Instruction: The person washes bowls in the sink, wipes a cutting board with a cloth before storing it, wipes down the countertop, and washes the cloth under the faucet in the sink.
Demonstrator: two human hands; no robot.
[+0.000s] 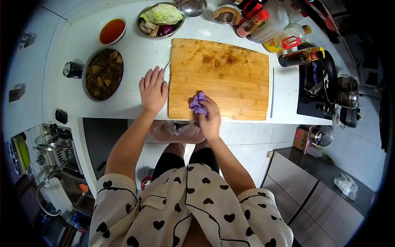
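Note:
A wooden cutting board (230,88) lies on the white counter, with brown stains and crumbs on its far part. My right hand (211,120) grips a crumpled purple cloth (198,103) against the board's near left part, and a small dark patch shows beside the cloth. Left of the board, my left hand (154,89) rests palm down on the counter, its fingers stretched and slightly apart, holding nothing. A thin pale rim shows between that hand and the board's left edge.
Left stand a bowl of stew (103,74), a bowl of red liquid (112,31) and a can (73,70). A metal bowl of vegetables (164,15) is behind. Bottles (302,57) and a stove (306,88) are right. A pink bin (164,133) sits below the counter edge.

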